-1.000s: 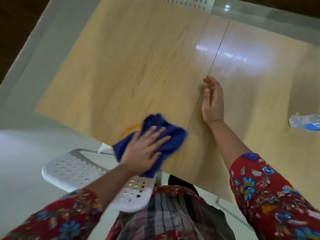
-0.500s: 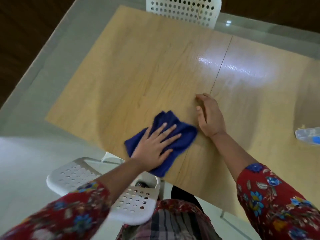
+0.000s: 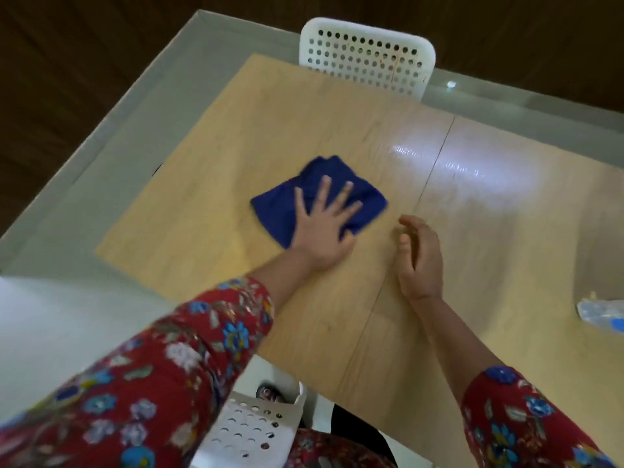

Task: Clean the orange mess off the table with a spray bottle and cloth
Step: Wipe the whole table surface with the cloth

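A dark blue cloth lies flat on the light wooden table, left of the table's seam. My left hand presses on the cloth with its fingers spread straight. My right hand rests on its edge on the table just right of the cloth, fingers loosely curled, holding nothing. A clear spray bottle with a blue part lies at the right edge of the view, partly cut off. A faint yellowish smear shows near the table's front edge, below the cloth.
A white perforated chair stands at the table's far side. Another white perforated chair sits under the near edge by my body. Pale floor lies to the left, with dark wood wall beyond.
My left hand has pushed the cloth away from the near table edge toward the table's middle. My right hand stayed beside it, its fingers curling more. The view tilted upward.
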